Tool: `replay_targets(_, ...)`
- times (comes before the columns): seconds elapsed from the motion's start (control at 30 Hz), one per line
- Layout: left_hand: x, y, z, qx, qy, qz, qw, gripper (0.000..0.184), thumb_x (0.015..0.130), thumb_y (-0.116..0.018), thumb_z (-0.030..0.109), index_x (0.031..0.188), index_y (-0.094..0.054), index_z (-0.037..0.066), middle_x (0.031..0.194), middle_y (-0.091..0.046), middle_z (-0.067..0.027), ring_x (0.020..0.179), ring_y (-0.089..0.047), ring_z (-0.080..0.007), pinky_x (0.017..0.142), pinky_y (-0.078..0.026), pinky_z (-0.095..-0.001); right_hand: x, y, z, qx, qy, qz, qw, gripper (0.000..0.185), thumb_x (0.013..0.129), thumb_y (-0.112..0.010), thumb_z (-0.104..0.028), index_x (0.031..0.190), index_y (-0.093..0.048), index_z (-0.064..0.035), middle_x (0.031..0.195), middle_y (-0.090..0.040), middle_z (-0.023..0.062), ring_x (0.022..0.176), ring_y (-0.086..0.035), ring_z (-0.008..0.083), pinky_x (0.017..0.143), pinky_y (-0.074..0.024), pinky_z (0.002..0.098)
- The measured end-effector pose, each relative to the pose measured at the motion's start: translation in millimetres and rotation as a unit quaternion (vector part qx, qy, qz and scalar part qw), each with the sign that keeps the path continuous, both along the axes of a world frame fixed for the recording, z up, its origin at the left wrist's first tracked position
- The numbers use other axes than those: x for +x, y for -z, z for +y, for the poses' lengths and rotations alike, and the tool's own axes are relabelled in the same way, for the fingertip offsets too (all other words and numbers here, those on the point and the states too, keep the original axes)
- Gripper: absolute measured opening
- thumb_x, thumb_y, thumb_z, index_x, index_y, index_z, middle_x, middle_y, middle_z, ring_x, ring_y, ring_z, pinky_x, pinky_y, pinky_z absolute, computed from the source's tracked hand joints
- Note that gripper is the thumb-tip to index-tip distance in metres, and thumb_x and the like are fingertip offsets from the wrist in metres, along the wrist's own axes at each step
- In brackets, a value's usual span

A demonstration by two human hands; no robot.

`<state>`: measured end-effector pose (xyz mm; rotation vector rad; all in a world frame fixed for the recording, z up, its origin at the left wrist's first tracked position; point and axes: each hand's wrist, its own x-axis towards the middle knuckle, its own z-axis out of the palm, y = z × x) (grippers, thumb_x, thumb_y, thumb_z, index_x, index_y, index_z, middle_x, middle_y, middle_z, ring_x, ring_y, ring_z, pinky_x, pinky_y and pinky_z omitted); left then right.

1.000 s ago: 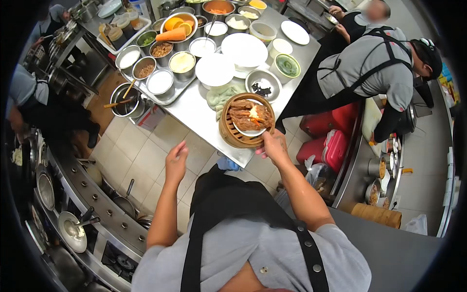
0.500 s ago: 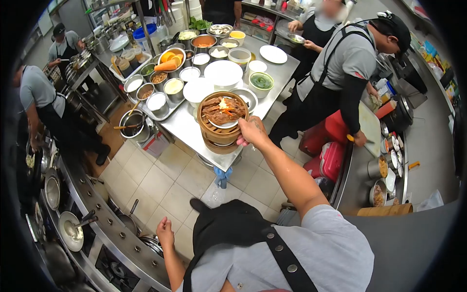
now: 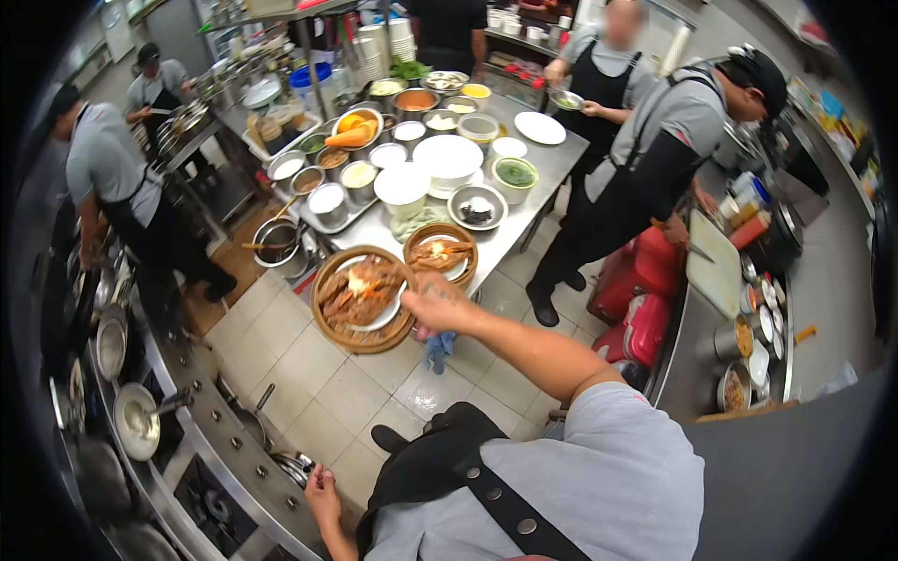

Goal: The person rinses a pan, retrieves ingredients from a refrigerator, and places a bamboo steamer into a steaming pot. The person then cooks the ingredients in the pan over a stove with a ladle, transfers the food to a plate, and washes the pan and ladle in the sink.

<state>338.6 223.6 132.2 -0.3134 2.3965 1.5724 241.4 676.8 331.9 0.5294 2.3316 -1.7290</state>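
Floor [image 3: 299, 388] lies open beside the stove [image 3: 217, 416] (steamer [image 3: 473, 263] blocks table corner [image 3: 489, 254]).

Right arm [image 3: 552, 353] outstretched, right fingers [image 3: 424, 328] gripping

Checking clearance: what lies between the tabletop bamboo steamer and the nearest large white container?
The head view shows a crumpled greenish cloth between the tabletop steamer and the white container.

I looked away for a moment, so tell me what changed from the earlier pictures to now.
The right grip has carried its bamboo steamer leftward, out past the edge of the table. A second steamer, mostly hidden beneath it half a second ago, now shows its food. The left grip has drawn back from the table. Unchanged: the right grip's hold and the white bowls.
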Motion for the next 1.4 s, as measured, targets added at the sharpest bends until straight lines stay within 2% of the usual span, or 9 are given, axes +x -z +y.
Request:
replay_targets(0.13, 69.7, -9.0, -32.6, -0.132, -0.031, 0.0, 0.991, 0.04, 0.089, -0.063, 0.025, 0.118, -0.059, -0.003, 0.106, -0.065, -0.0152, 0.095, -0.062, -0.0213, 0.085, -0.049, -0.0334, -2.2, 55.0, -69.3, -0.03, -0.082, 0.014, 0.996, 0.027, 0.088, -0.047, -0.023, 0.081, -0.056, 0.0012, 0.062, -0.059, 0.01, 0.05, -0.063, 0.0161, 0.043, -0.0522, 0.0283)
replay_targets(0.23, 120.9, -44.6, -35.2, -0.173, -0.16, 0.075, 0.969, 0.029, 0.089, -0.062, 0.017, 0.111, -0.063, -0.002, 0.094, -0.066, -0.0117, 0.084, -0.062, -0.0185, 0.079, -0.049, -0.0303, -3.7, 102.4, -107.0, 0.053, -0.207, -0.012, 0.977, 0.029, 0.089, -0.048, -0.025, 0.087, -0.059, 0.0015, 0.059, -0.06, 0.0118, 0.048, -0.062, 0.019, 0.043, -0.0519, 0.0293)
replay_targets(0.33, 148.6, -60.4, -63.8, -0.258, -0.401, 0.239, 0.846, 0.009, 0.083, -0.064, 0.009, 0.082, -0.058, 0.002, 0.075, -0.057, -0.0081, 0.069, -0.054, -0.019, 0.064, -0.044, -0.0304, 14.1, 75.7, -151.9, -0.028, -0.214, -0.036, 0.976, 0.032, 0.087, -0.052, -0.027, 0.092, -0.059, 0.003, 0.058, -0.059, 0.0099, 0.044, -0.059, 0.0162, 0.038, -0.0467, 0.0268)
replay_targets(0.63, 239.7, -100.6, -156.2, -0.326, -0.665, 0.229, 0.632, 0.006, 0.08, -0.064, 0.009, 0.082, -0.061, 0.005, 0.077, -0.057, -0.0031, 0.066, -0.053, -0.0154, 0.063, -0.044, -0.0258, 13.9, 80.1, -229.5, -0.025, -0.34, -0.079, 0.937, 0.022, 0.083, -0.043, -0.013, 0.092, -0.05, 0.0061, 0.063, -0.06, 0.0156, 0.043, -0.059, 0.0194, 0.036, -0.0461, 0.0269)
replay_targets(0.77, 304.0, -124.5, -277.6, -0.363, -0.649, 0.195, 0.64, 0.012, 0.081, -0.066, 0.013, 0.09, -0.067, 0.005, 0.079, -0.059, -0.0041, 0.07, -0.056, -0.0156, 0.066, -0.046, -0.0286, 30.7, 78.1, -280.3, -0.015, -0.353, -0.076, 0.933, 0.023, 0.085, -0.043, -0.015, 0.094, -0.051, 0.005, 0.064, -0.06, 0.0134, 0.039, -0.057, 0.0192, 0.033, -0.0451, 0.0267)
replay_targets(0.97, 326.1, -313.4, -478.8, -0.581, -0.55, 0.212, 0.562, 0.025, 0.084, -0.063, 0.03, 0.094, -0.07, 0.008, 0.09, -0.067, -0.0113, 0.081, -0.064, -0.0236, 0.076, -0.049, -0.0347, 64.6, 53.8, -369.0, -0.03, -0.357, -0.028, 0.933, 0.026, 0.088, -0.043, -0.018, 0.096, -0.054, 0.0042, 0.063, -0.06, 0.0126, 0.038, -0.056, 0.0175, 0.033, -0.0442, 0.0257)
replay_targets(1.03, 330.3, -368.1, -553.6, -0.58, -0.526, 0.143, 0.605, 0.047, 0.085, -0.058, 0.048, 0.105, -0.069, 0.006, 0.097, -0.068, -0.0163, 0.092, -0.064, -0.0301, 0.08, -0.048, -0.0362, 75.4, 43.0, -402.2, -0.023, -0.368, -0.035, 0.929, 0.025, 0.087, -0.041, -0.016, 0.095, -0.054, 0.0041, 0.058, -0.058, 0.0115, 0.037, -0.055, 0.0178, 0.032, -0.0446, 0.0262)
replay_targets(1.23, 312.4, -398.8, -753.5, -0.598, -0.526, 0.003, 0.605, 0.063, 0.076, -0.063, 0.056, 0.112, -0.066, 0.004, 0.111, -0.066, -0.0163, 0.102, -0.063, -0.0328, 0.087, -0.048, -0.0405, 97.7, -13.7, -506.8, -0.028, -0.392, -0.032, 0.919, 0.032, 0.087, -0.049, -0.02, 0.102, -0.056, 0.0071, 0.061, -0.061, 0.0118, 0.038, -0.056, 0.0171, 0.032, -0.0431, 0.0245)
replay_targets(1.4, 303.0, -429.7, -735.0, -0.567, -0.519, -0.103, 0.632, 0.06, 0.07, -0.065, 0.055, 0.101, -0.07, 0.004, 0.102, -0.068, -0.0138, 0.093, -0.065, -0.0276, 0.082, -0.05, -0.0382, 96.8, -80.8, -608.3, 0.003, -0.443, 0.039, 0.896, 0.033, 0.086, -0.046, -0.025, 0.096, -0.057, 0.0046, 0.059, -0.059, 0.0099, 0.037, -0.056, 0.0167, 0.032, -0.0434, 0.0247)
